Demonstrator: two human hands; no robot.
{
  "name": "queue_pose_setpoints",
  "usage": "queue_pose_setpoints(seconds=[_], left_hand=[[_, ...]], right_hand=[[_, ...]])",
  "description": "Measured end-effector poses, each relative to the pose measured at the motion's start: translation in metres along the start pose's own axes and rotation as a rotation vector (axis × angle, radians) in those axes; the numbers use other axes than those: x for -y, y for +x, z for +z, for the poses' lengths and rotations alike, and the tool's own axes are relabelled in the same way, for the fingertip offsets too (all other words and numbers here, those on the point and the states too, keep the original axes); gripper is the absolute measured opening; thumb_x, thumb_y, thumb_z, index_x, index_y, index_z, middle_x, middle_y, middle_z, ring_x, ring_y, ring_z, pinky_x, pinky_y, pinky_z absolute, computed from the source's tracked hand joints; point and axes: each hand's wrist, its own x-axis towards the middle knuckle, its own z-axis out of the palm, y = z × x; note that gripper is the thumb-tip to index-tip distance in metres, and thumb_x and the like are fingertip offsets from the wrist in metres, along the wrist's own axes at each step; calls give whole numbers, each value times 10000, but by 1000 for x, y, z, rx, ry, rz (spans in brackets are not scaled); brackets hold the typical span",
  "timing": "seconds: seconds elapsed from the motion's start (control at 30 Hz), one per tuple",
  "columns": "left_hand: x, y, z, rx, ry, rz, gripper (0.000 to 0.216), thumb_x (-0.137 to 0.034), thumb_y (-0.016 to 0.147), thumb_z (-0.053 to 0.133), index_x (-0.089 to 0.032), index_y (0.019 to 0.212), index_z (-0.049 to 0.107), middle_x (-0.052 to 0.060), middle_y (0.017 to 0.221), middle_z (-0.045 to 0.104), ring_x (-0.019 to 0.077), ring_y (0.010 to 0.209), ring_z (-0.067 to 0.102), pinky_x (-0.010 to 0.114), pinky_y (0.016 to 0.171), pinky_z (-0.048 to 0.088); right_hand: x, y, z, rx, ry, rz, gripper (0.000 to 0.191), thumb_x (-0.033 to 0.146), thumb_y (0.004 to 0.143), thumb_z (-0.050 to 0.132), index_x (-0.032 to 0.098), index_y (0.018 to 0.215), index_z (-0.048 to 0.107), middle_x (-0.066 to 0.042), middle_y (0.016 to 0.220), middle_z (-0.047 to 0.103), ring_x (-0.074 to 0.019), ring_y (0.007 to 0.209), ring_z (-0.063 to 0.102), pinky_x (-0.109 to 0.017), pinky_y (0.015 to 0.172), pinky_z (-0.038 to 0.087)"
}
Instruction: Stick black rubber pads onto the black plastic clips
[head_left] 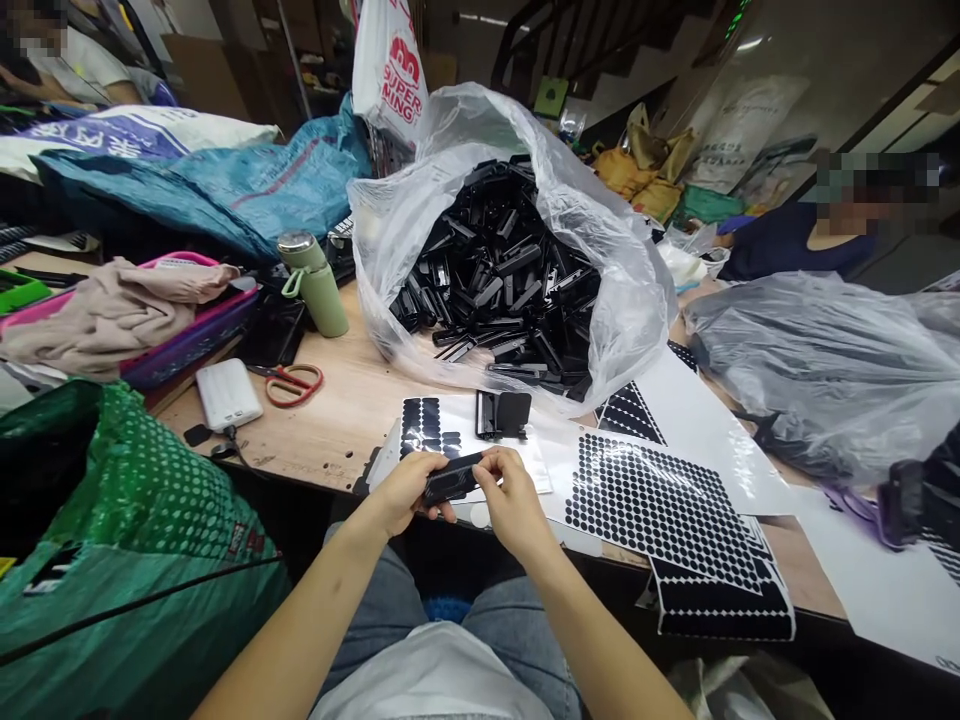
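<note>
left hand (409, 492) fingers grip black clip (452, 480) | right hand (514, 500) fingers pinch same clip

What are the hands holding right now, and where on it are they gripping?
A small black plastic part, held between both hands: the left hand grips its left end, and the right hand pinches its right end with the fingertips.

Both hands' fingers (439, 487) hide much of the black part (454, 478)

parts bag (622, 290) behind dot sheet (660, 500); scissors (294, 383) left.
</note>
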Motion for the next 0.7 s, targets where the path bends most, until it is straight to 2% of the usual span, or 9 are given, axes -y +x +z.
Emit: queue_pose_setpoints(seconds=[0.37,0.43,0.5,0.57,0.63,0.7], left_hand=[[2,-1,0,7,13,11,226,-329,752,484,-137,634,502,23,463,545,174,364,577,175,297,276],[6,0,-2,20,27,13,248,-366,763,501,-138,664,508,20,468,545,157,373,569,174,315,283],[5,8,-6,6,44,56,271,-406,781,505,-141,727,510,27,502,570,136,408,563,185,371,342],[-6,29,-13,-109,100,215,277,-427,811,478,-151,808,499,45,595,611,136,489,576,222,471,418],[-27,64,-20,-351,273,481,249,-398,854,420,-162,897,487,75,770,633,164,656,607,279,609,463],[-53,107,-24,-605,596,718,234,-313,894,352,-158,1020,474,122,1017,589,202,937,571,329,789,438]], right_hand=[[-3,-1,10,-74,-14,-27,126,247,817,458,203,699,476,-58,927,490,-179,867,483,-329,766,407],[-8,1,12,-140,-24,-31,92,278,800,499,203,753,475,-64,962,482,-184,884,474,-330,772,406],[-16,4,12,-232,-29,-8,165,322,768,558,206,847,471,-66,1006,474,-181,863,470,-332,766,406],[-26,5,10,-277,-19,47,259,372,760,574,212,930,462,-62,1022,473,-168,806,470,-326,740,412],[-35,5,7,-272,5,103,270,412,783,541,216,953,463,-54,1004,478,-156,757,470,-311,700,419],[-42,4,3,-256,29,130,257,430,797,516,215,930,473,-51,978,482,-151,733,472,-297,664,423]])
